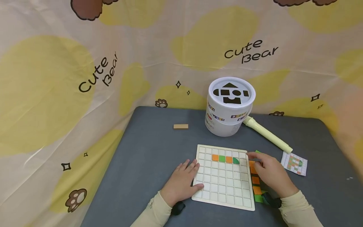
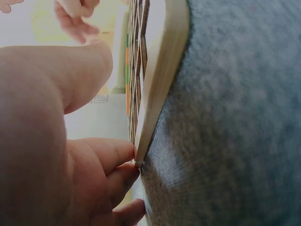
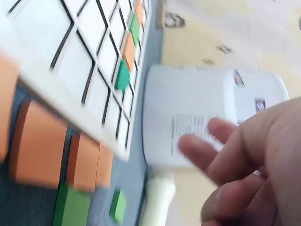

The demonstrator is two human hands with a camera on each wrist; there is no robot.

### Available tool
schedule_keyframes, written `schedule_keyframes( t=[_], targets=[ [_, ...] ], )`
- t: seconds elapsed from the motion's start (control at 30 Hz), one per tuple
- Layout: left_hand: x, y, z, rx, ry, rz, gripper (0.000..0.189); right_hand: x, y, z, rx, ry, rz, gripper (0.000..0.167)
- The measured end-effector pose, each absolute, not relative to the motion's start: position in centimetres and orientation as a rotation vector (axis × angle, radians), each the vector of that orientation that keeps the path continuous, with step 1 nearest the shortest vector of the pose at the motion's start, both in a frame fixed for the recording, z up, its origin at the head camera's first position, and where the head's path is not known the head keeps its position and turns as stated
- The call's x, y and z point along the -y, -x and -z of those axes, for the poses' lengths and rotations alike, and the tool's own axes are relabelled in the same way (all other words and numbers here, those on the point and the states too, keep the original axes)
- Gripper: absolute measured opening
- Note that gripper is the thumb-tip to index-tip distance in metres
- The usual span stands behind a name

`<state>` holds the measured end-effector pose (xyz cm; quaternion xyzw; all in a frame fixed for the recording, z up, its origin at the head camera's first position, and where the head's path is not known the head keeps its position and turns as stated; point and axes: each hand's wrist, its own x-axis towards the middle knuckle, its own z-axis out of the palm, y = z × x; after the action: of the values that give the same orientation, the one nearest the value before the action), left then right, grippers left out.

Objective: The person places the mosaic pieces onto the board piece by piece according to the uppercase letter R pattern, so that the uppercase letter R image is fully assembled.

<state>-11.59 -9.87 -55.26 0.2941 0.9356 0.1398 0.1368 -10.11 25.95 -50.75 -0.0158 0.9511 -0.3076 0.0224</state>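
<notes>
A white gridded board [image 1: 222, 189] lies on the table, with a row of orange squares [image 1: 215, 157], a green square [image 1: 222, 158] and a dark green quarter-round piece [image 1: 236, 160] near its top. My left hand [image 1: 181, 183] rests along the board's left edge, fingers spread and thumb over its surface. Over the right edge hovers my right hand [image 1: 272, 172], its fingers loosely bent; the right wrist view shows nothing between the fingertips [image 3: 193, 146]. Beneath and beside this hand lie loose orange blocks [image 1: 255, 180] and green blocks [image 1: 258, 198], partly hidden.
Behind the board stands a white lidded bucket [image 1: 222, 126] with shape cut-outs on top. A pale yellow tube [image 1: 266, 134] slants from it toward a small pattern card [image 1: 296, 164]. A thin wooden block [image 1: 180, 126] lies left of the bucket on the grey table [image 1: 147, 151].
</notes>
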Motion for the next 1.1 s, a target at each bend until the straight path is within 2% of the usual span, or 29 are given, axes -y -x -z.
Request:
schedule_keyframes(
  t=[0.17,0.4,0.6,0.8,1.1],
  targets=[
    [9.9,11.6,55.1,-2.717,-0.889,-0.381,0.083,-28.2,8.2,50.8,-3.023,-0.167,0.903,0.046],
    [9.9,11.8,55.0,-2.702,-0.914,-0.368,0.09,-31.5,6.8,51.7,-2.991,-0.404,0.886,0.07],
    [10.1,11.7,55.2,-2.695,-0.891,-0.36,0.09,-32.5,6.7,52.8,-2.925,-0.344,0.751,0.065],
    [10.1,11.7,55.1,-2.703,-0.886,-0.352,0.09,-32.1,6.6,53.1,-2.858,-0.28,0.651,0.048],
    [10.0,11.6,55.0,-2.712,-0.881,-0.35,0.091,-32.0,6.2,53.2,-2.873,-0.227,0.53,0.062]
  ],
)
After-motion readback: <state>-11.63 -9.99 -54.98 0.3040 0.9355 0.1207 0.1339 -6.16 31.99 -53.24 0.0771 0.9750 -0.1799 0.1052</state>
